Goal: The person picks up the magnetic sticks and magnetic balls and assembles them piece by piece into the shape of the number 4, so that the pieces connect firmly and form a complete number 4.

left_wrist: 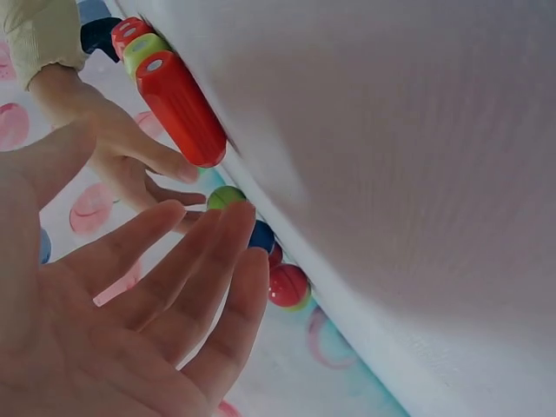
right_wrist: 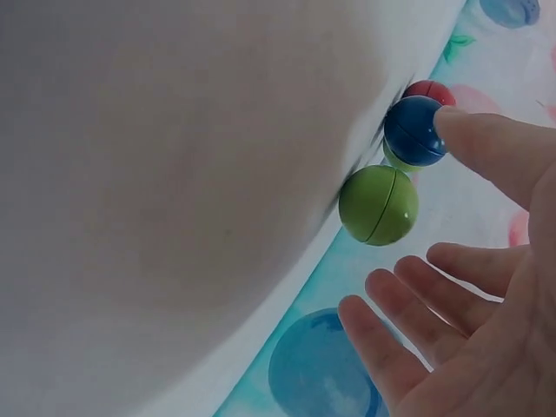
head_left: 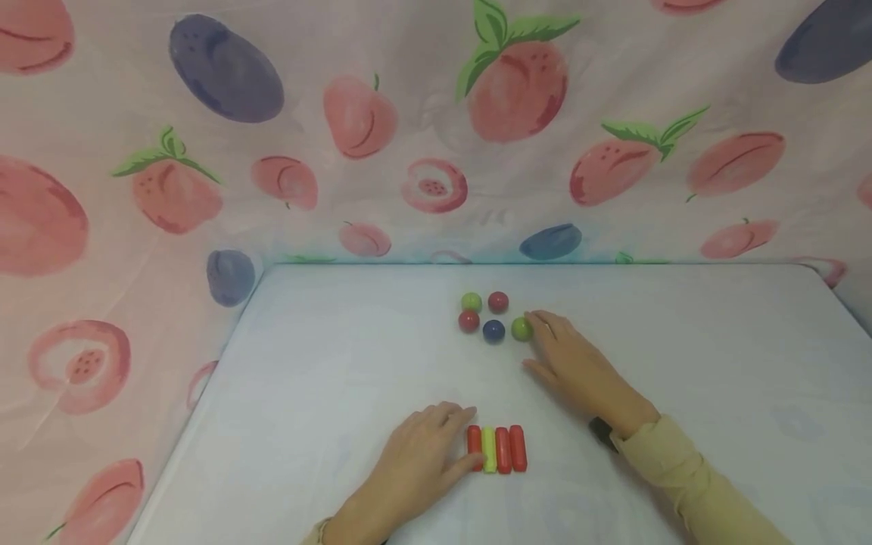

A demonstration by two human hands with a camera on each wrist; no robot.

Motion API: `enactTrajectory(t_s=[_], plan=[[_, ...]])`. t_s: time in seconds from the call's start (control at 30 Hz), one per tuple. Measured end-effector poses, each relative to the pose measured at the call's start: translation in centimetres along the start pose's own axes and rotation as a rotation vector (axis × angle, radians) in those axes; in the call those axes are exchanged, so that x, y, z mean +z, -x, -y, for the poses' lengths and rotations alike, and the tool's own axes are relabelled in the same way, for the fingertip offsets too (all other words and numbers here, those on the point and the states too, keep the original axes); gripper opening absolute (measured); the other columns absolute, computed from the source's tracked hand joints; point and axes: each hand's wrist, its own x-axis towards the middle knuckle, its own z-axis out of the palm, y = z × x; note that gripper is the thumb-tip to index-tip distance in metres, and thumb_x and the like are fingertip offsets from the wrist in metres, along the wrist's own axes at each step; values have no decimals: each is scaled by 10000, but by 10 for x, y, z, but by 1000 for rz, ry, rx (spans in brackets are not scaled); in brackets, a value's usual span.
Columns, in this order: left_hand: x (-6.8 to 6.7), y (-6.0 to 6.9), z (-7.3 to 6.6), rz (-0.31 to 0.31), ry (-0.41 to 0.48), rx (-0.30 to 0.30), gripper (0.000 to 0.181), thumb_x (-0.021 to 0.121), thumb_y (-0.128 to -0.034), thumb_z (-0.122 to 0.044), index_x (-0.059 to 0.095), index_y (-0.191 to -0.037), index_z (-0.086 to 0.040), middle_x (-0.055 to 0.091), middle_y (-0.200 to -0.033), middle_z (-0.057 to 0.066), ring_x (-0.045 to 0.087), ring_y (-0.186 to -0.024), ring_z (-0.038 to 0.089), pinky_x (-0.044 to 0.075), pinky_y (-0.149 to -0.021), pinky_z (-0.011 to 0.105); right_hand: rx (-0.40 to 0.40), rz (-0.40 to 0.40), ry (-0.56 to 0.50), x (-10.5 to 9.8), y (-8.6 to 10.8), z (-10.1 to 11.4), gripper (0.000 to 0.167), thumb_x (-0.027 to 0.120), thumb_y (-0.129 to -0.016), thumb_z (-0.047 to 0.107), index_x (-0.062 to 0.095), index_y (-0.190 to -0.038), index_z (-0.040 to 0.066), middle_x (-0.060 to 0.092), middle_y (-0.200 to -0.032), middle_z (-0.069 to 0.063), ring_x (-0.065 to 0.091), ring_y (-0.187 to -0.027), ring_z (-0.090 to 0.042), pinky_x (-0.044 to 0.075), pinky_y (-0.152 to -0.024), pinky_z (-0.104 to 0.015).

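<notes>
A green ball [head_left: 521, 329] sits toward the far side of a white surface [head_left: 306, 393], at the right end of a loose cluster. Just right of it is a person's right hand [head_left: 579, 371], its grip wide, fingers and thumb spread and holding nothing; whether a fingertip touches the ball is hard to tell. The step in hand looks like a reach for this ball; taking it would call for bringing thumb and fingers together around it. To its left lie a blue ball [head_left: 493, 331], a near red ball [head_left: 468, 321], a far red ball [head_left: 498, 302] and a second green ball [head_left: 471, 303]. Nearer, four short bars [head_left: 503, 450] stand side by side: red, yellow-green, red, red. At their left is the left hand [head_left: 422, 462], grip also wide and empty, thumb over the leftmost bar. Behind hangs fruit-printed cloth [head_left: 409, 45].
</notes>
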Motion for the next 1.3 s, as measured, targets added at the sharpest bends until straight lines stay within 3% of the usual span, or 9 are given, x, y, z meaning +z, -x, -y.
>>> enactTrajectory(t_s=[0.17,0.5,0.83,1.3], plan=[[1,-1,-2,35,-16,1,567,719,-870,-500,614,-1332,-189,660,-1189,-35,624,-1040,119,550,-899,317,2,20,-14,0,-5,1,673,673,-950,257,367,-1472,-36,446,-1460,-216,436,-1352,-363,386,-1116,-505],[5,-2,-3,38,-37,28,538,760,-843,-477,651,-1273,-173,665,-1125,-30,606,-941,102,553,-846,279,-29,-10,-10,1,-12,1,548,668,-950,179,452,-1404,-40,494,-1388,-213,488,-1283,-356,441,-1072,-493],[6,-2,-2,-5,-55,71,433,800,-825,-409,689,-1163,-163,674,-1057,-39,578,-849,71,513,-742,198,-29,-14,11,0,-20,1,472,667,-940,112,494,-1352,-40,519,-1327,-201,522,-1228,-339,474,-1039,-472],[1,-3,-5,47,-16,7,442,825,-798,-398,683,-1151,-174,682,-1017,-68,579,-833,34,535,-759,210,-10,-34,-27,-1,-26,1,237,615,-973,85,535,-1176,-8,537,-1106,-127,549,-1012,-262,544,-904,-422]])
